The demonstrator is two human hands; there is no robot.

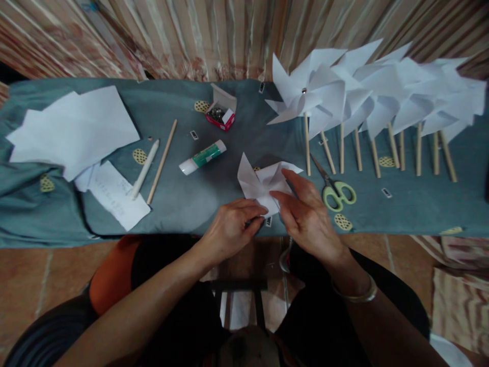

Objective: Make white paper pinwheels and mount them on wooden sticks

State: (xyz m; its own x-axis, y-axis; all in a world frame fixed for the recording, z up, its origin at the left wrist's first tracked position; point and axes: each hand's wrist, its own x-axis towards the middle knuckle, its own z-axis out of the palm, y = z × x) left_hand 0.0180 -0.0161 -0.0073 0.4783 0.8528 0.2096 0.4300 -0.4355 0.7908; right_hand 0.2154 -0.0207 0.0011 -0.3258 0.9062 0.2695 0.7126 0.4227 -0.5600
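Observation:
A white paper pinwheel [263, 184] without a stick lies near the table's front edge, its blades partly folded toward the middle. My left hand [233, 224] pinches its lower edge between thumb and fingers. From the other side, my right hand [307, 216] grips a blade on the right, with thumb and index finger at the paper. Just right of that hand rest scissors [333, 191] with green handles. A glue stick [203, 157] with a green label lies to the upper left of the pinwheel. Behind it stands an opened red box [220, 118] of small metal pins.
Finished pinwheels [324, 86] on wooden sticks overlap along the back right. White paper sheets [76, 127] are piled at the left, near a written paper slip [120, 199], a white pencil-like stick [145, 168] and a wooden stick [162, 160]. A striped curtain [191, 41] hangs behind the cloth-covered table [171, 204].

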